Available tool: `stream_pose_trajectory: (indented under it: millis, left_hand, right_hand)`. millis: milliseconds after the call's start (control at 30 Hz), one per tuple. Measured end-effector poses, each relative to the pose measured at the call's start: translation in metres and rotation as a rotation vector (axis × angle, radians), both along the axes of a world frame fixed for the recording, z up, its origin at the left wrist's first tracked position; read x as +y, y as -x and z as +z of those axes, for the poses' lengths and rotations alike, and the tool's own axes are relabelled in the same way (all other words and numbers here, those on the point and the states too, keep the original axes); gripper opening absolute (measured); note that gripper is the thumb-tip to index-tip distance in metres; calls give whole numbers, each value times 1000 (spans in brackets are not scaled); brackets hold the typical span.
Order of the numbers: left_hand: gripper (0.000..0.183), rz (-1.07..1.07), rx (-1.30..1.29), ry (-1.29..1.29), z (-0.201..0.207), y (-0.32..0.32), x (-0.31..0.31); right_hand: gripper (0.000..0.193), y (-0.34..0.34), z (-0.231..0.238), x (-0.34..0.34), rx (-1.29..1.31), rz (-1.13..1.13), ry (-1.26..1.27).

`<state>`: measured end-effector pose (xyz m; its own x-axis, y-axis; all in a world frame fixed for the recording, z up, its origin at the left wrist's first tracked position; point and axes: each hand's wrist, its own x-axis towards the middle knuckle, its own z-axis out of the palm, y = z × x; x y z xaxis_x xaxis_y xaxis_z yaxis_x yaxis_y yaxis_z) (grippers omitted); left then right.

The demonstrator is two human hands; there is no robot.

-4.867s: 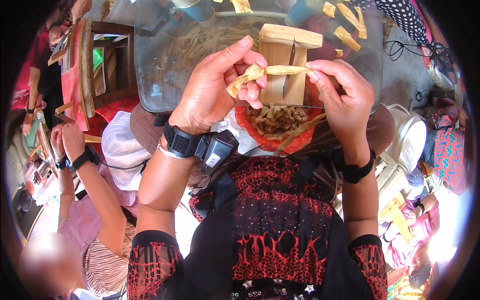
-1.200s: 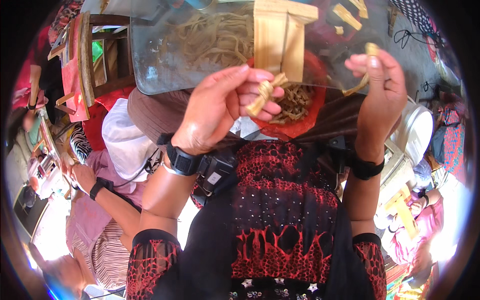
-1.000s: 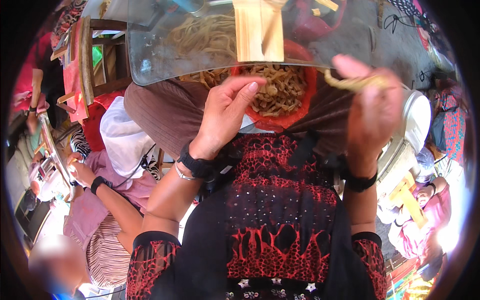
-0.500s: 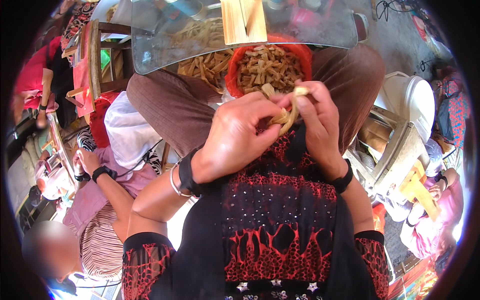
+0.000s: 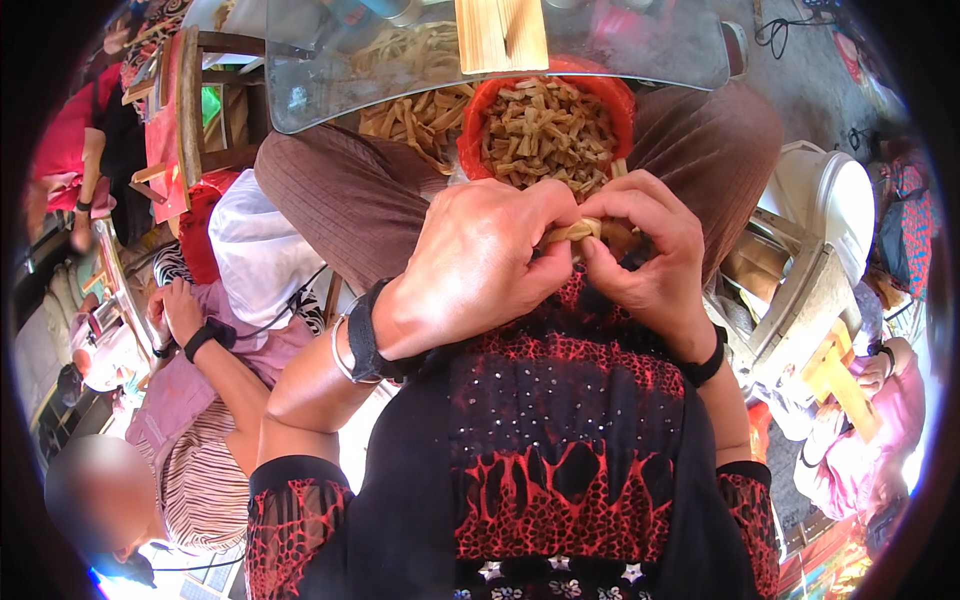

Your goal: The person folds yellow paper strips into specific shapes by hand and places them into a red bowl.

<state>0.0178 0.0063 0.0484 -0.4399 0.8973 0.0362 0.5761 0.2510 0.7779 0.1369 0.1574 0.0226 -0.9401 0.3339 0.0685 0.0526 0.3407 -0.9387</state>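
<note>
A short tan, pliable strip, bent and folded on itself, is pinched between my hands over my lap. My left hand grips its left end with thumb and fingers curled together. On the other end, the thumb and forefinger of my right hand press from either side. Just beyond my fingers a red container sits between my knees, filled with small tan folded pieces. Longer loose tan strips lie to its left, partly under the glass tabletop. I cannot make out what the strips are made of.
A glass tabletop with a pale wooden block on it stands ahead, above my knees. Wooden chair frames flank me, with a white bucket on the right. Another person's hands are at the left; other people sit around.
My right hand has come down and closer to the left, and the strip's raised, looped end is now folded down between my fingertips. My view has shifted slightly.
</note>
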Motion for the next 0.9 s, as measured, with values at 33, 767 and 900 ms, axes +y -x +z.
stream_pose_trajectory:
  millis: [33,767,900]
  left_hand:
    - [16,-6,-22,2,0,1,-1]
    - [9,289,-179,-209,-46,-5,20]
    - [13,149,-334,-32,-34,10,5]
  right_hand:
    - [18,0,1,2,-24,33,-1]
    - [19,11,-37,-8,-104,-206,985]
    - [23,11,-33,-5,-74,-95,802]
